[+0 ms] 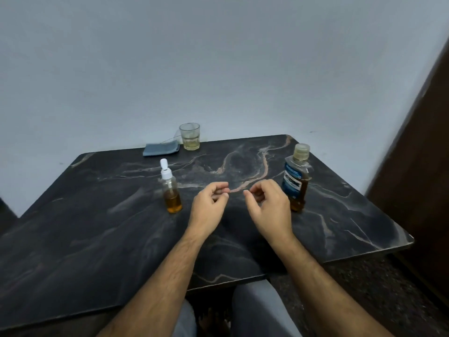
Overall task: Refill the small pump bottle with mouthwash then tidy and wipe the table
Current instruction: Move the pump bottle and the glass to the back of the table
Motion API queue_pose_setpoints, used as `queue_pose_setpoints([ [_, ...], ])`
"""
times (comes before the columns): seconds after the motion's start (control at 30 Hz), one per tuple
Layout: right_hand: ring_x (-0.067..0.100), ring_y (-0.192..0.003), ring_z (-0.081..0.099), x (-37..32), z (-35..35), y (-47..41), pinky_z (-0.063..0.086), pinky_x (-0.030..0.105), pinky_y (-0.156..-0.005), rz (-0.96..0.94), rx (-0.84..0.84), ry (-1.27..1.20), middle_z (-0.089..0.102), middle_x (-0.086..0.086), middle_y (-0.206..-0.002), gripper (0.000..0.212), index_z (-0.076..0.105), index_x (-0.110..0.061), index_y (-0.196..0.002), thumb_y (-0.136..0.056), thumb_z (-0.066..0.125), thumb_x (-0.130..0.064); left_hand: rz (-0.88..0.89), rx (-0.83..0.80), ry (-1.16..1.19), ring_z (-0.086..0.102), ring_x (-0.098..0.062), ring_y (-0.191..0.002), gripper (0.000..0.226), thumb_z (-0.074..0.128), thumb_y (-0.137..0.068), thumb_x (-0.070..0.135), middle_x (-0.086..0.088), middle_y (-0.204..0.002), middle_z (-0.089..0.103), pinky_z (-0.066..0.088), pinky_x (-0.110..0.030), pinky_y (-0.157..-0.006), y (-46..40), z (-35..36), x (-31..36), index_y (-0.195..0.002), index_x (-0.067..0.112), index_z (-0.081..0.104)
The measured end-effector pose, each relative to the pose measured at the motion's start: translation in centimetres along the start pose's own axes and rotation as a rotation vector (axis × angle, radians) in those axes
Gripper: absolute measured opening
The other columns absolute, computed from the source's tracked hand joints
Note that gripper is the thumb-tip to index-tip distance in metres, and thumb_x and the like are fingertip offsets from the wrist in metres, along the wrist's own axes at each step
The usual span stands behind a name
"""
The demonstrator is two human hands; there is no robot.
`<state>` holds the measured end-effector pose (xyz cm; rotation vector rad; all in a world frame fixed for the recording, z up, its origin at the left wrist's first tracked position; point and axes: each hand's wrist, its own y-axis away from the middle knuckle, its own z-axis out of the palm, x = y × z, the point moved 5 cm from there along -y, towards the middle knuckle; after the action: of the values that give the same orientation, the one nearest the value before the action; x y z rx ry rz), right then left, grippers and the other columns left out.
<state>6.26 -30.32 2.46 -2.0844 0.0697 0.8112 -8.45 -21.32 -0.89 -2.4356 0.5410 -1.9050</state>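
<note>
Two hands, the left hand [209, 208] and right hand [270, 207], hovered loosely curled, holding nothing, above the dark marbled table [102, 227]. Left of them stood the clear pump bottle [171, 190]; right, the blue-labelled mouthwash bottle [297, 178], lettering blurred. Beyond: a ribbed glass [190, 136] and a folded grey cloth [161, 149].

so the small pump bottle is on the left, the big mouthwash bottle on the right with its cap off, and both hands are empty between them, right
Not quite: the mouthwash bottle has its cap on, as the head view shows. The rest holds: the small pump bottle stands on the left, and the left hand and right hand are empty between the two.
</note>
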Motion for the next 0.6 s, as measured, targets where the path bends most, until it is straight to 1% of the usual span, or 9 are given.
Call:
queue_pose_setpoints([
  [0.07, 0.007, -0.074, 0.057, -0.9, 2.1, -0.4, 0.051, 0.028, -0.064, 0.007, -0.06, -0.038, 0.056, -0.009, -0.08, 0.012, 0.06, -0.018, -0.082, -0.084, 0.07, -0.025, -0.006, 0.039, -0.011, 0.067, 0.001, -0.098, 0.029, 0.064, -0.091, 0.017, 0.015, -0.102, 0.073, 0.058, -0.039, -0.089, 0.4, -1.9, -0.6, -0.1, 0.044, 0.062],
  [0.2, 0.007, -0.072, 0.058, -1.9, 5.5, -1.0, 0.052, 0.029, -0.065, 0.052, -0.119, -0.094, 0.059, -0.008, -0.08, 0.011, 0.062, -0.018, -0.08, -0.083, 0.071, -0.023, -0.014, 0.117, -0.033, 0.07, -0.002, -0.093, 0.025, 0.064, -0.091, 0.017, 0.012, -0.096, 0.075, 0.059, -0.038, -0.084, 1.5, -5.4, -2.0, -0.097, 0.042, 0.066],
  [0.33, 0.005, -0.071, 0.059, -2.0, 7.7, -1.2, 0.05, 0.027, -0.066, 0.119, -0.166, -0.134, 0.06, -0.008, -0.079, 0.007, 0.063, -0.021, -0.079, -0.084, 0.068, -0.021, -0.042, 0.214, -0.035, 0.072, -0.002, -0.082, 0.023, 0.061, -0.09, 0.016, 0.016, -0.085, 0.075, 0.057, -0.034, -0.076, 2.4, -8.6, -3.3, -0.094, 0.038, 0.067],
  [0.43, 0.004, -0.074, 0.06, -1.9, 9.0, -1.2, 0.049, 0.023, -0.068, 0.152, -0.227, -0.148, 0.063, -0.008, -0.082, 0.004, 0.064, -0.022, -0.083, -0.083, 0.067, -0.019, -0.071, 0.301, -0.03, 0.072, -0.004, -0.076, 0.022, 0.056, -0.083, 0.02, 0.015, -0.08, 0.075, 0.057, -0.036, -0.074, 2.7, -11.1, -4.0, -0.093, 0.036, 0.067],
  [0.53, 0.004, -0.079, 0.061, -2.1, 10.6, -1.2, 0.05, 0.021, -0.073, 0.209, -0.341, -0.213, 0.065, -0.008, -0.087, 0.017, 0.064, -0.025, -0.092, -0.08, 0.064, -0.013, -0.104, 0.348, -0.065, 0.071, -0.005, -0.08, 0.022, 0.059, -0.085, 0.017, 0.014, -0.081, 0.073, 0.059, -0.041, -0.078, 2.2, -13.0, -4.8, -0.094, 0.036, 0.065],
  [0.6, 0.006, -0.086, 0.063, -2.5, 12.0, -1.3, 0.053, 0.025, -0.081, 0.275, -0.44, -0.3, 0.067, -0.006, -0.094, 0.027, 0.063, -0.024, -0.102, -0.082, 0.063, -0.008, -0.118, 0.343, -0.091, 0.069, -0.004, -0.087, 0.025, 0.064, -0.088, 0.018, 0.014, -0.09, 0.072, 0.059, -0.042, -0.083, 1.5, -13.5, -5.0, -0.104, 0.037, 0.065],
])
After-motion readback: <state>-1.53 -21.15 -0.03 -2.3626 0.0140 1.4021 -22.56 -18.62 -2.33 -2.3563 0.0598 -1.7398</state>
